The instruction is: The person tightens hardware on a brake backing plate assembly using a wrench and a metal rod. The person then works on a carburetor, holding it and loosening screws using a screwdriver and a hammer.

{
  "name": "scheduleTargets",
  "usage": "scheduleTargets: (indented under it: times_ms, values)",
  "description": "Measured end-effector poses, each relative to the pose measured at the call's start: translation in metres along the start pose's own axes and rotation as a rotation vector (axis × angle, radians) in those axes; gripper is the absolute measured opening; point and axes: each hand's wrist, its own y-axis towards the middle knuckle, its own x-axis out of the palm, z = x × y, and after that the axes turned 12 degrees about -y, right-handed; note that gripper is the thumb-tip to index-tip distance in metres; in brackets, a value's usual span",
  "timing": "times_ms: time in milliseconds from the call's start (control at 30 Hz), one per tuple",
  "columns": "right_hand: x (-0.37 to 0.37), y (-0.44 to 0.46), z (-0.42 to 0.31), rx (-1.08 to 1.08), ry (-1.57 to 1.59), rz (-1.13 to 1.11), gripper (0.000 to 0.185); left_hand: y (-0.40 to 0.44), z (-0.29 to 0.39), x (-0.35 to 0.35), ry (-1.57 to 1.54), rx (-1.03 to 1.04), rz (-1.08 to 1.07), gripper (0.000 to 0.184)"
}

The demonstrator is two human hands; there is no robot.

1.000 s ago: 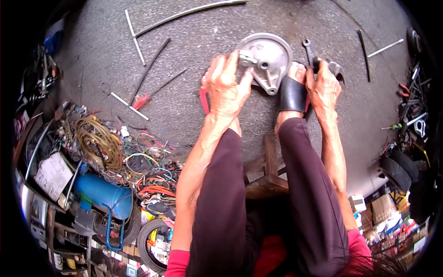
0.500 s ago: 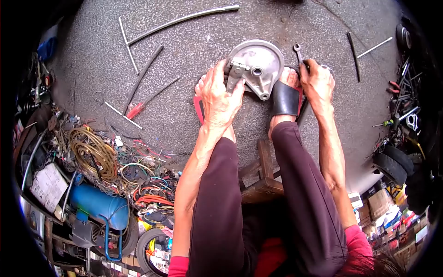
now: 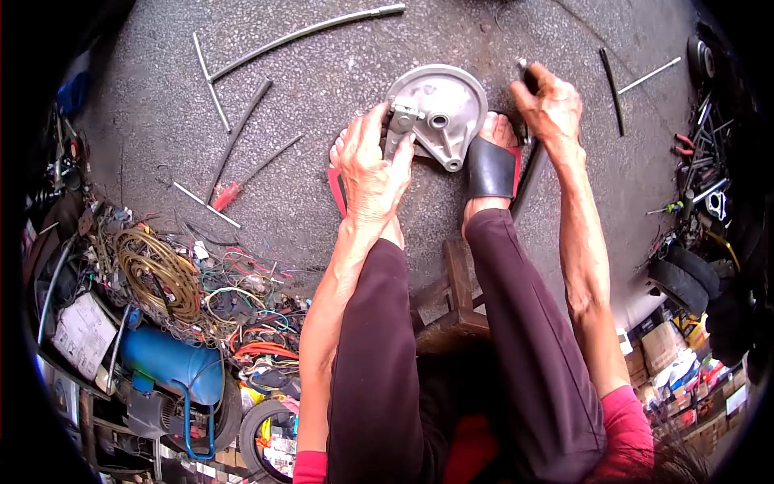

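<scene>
A round grey metal brake drum cover (image 3: 463, 101), with a central hole and a small lever arm on its left side, rests between my feet. My left hand (image 3: 367, 165) is closed around its left edge by the lever arm, thumb against the metal. My right hand (image 3: 555, 109) is raised to the right of the cover, apart from it. Its fingers are curled around a wrench (image 3: 522, 63), mostly hidden; a shiny end shows beyond the fingers.
A T-handled bar (image 3: 302, 42), dark tubes (image 3: 240, 141) and a red-handled screwdriver (image 3: 227, 195) lie left on the ground. Another rod (image 3: 650, 75) lies right. Tangled wires, coiled hose (image 3: 157, 270) and a blue compressor tank (image 3: 173, 363) crowd the lower left. Tyres (image 3: 684, 282) stand right.
My right hand has lifted slightly and turned, so the wrench's open jaw no longer shows plainly. My left hand keeps its hold on the cover. The whole view has shifted a little.
</scene>
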Motion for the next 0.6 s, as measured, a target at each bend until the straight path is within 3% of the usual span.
scheduleTargets:
  times_ms: [67,133,167,300,433,467,600]
  values:
    - [-0.013,0.003,0.004,0.069,0.121,-0.015,0.031,0.001,0.003,0.0,0.008,-0.006,-0.004,0.051]
    - [-0.015,0.005,0.002,0.03,0.277,0.243,0.031,0.001,0.004,0.0,0.028,0.009,-0.005,0.051]
    - [-0.02,0.004,0.003,-0.014,0.27,0.244,0.028,0.002,0.004,0.001,0.044,0.027,-0.002,0.052]
    - [-0.042,-0.007,-0.019,0.071,0.836,-0.049,0.016,0.003,0.0,0.004,0.077,0.088,0.013,0.052]
    - [-0.053,-0.017,-0.036,-0.079,0.748,-0.048,0.017,0.002,0.004,0.005,0.067,0.017,-0.005,0.049]
    - [-0.061,-0.023,-0.044,0.046,1.092,-0.133,0.022,0.002,0.004,0.005,0.06,0.002,-0.006,0.048]
    - [-0.092,-0.026,-0.061,0.194,0.872,-0.007,0.038,0.002,0.0,0.007,-0.007,-0.007,-0.002,0.044]
